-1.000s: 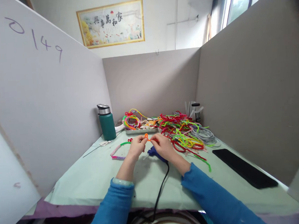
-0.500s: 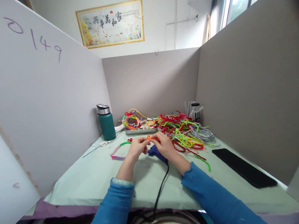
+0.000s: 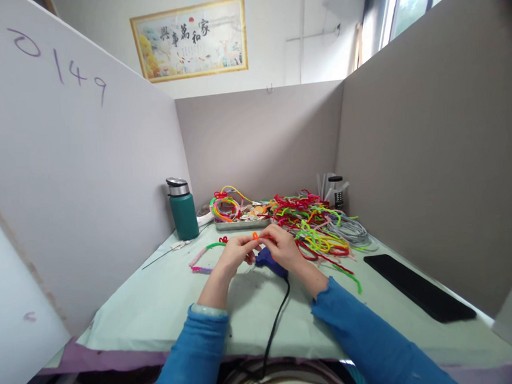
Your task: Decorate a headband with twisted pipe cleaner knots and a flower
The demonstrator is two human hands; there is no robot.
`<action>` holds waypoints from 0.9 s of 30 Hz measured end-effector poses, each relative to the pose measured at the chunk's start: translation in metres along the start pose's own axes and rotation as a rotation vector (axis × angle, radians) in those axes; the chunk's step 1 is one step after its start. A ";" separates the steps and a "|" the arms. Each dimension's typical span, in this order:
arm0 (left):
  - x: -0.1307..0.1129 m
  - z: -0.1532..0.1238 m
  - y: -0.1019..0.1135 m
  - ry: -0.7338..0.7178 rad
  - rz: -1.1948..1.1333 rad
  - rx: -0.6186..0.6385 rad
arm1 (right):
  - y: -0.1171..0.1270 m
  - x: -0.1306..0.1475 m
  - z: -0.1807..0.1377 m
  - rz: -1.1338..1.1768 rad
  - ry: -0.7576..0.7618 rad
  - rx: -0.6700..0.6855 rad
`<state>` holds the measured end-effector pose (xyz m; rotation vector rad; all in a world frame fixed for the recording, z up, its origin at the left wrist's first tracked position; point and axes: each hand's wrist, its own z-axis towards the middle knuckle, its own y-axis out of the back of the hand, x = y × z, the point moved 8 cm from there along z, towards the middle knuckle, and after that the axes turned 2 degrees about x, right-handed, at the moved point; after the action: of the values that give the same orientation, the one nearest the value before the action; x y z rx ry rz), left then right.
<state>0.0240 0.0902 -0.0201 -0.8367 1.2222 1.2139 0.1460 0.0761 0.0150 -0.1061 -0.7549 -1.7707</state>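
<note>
Both my hands meet over the middle of the table, pinching a small orange pipe cleaner (image 3: 255,236) bent into a loop. My left hand (image 3: 234,254) grips it from the left with closed fingers. My right hand (image 3: 281,246) pinches it from the right. Under my hands lies a blue glue gun (image 3: 267,261) whose black cord (image 3: 272,325) runs toward me. A pink-and-green pipe cleaner piece (image 3: 202,255) lies just left of my left hand.
A heap of coloured pipe cleaners (image 3: 313,223) fills the back right, beside a metal tray (image 3: 240,222) with more loops. A teal bottle (image 3: 182,209) stands back left. A black flat slab (image 3: 418,289) lies at right. Partition walls enclose three sides.
My hands have drawn closer together and the orange loop has shifted slightly right, now pinched between both hands' fingertips.
</note>
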 end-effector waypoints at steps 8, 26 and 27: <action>-0.005 -0.001 0.006 -0.022 0.037 -0.074 | -0.003 -0.006 0.001 -0.022 -0.007 0.051; -0.005 0.001 0.009 -0.036 0.116 -0.115 | 0.002 -0.006 -0.001 -0.187 -0.008 -0.013; -0.004 0.001 0.010 -0.032 0.116 -0.121 | 0.002 -0.006 -0.001 -0.213 -0.001 -0.017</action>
<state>0.0146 0.0927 -0.0146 -0.8414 1.1939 1.4013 0.1505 0.0806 0.0126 -0.0390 -0.7757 -1.9792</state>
